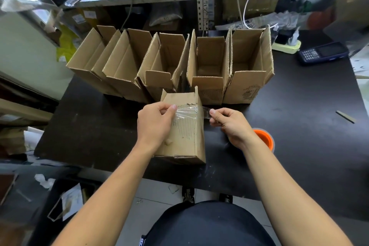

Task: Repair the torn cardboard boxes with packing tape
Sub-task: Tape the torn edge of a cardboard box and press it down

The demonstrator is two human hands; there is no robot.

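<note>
A small cardboard box (187, 142) lies on its side near the front of the black table (99, 126), its top face torn so the corrugation shows. A strip of clear packing tape (187, 113) stretches across that torn patch. My left hand (154, 123) pinches the tape's left end over the box. My right hand (229, 124) pinches the right end just past the box's right edge. Behind my right wrist an orange-cored tape roll (264, 139) sits on the table, partly hidden.
Several open cardboard boxes (209, 70) stand in a row right behind the small one. A dark phone (323, 53) and a power strip (287, 46) lie at the back right. A thin strip (346, 117) lies on the right. Metal shelving (202, 0) rises behind.
</note>
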